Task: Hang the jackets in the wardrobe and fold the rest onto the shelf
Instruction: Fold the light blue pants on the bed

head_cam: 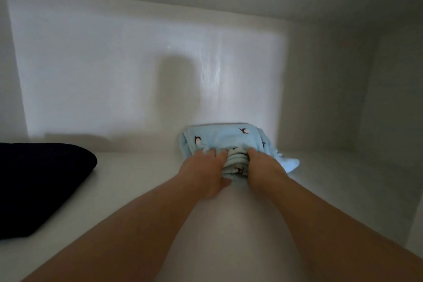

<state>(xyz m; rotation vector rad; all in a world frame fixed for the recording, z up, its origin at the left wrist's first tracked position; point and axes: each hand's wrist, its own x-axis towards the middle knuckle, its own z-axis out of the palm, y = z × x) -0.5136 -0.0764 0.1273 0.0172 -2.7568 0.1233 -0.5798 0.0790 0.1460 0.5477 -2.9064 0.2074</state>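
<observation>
A folded light-blue fleece garment (pixel 226 136) with small penguin prints lies on the white shelf (pixel 142 181), pushed close to the back wall. My left hand (pixel 203 169) grips its near left edge, fingers on top and thumb under the folded layers. My right hand (pixel 261 167) grips the near right edge in the same way. A loose corner of the garment sticks out to the right of my right wrist.
A folded dark navy garment (pixel 39 181) lies on the shelf at the left. The white back wall (pixel 114 75) stands just behind the blue garment, and the right side wall (pixel 393 110) closes the compartment.
</observation>
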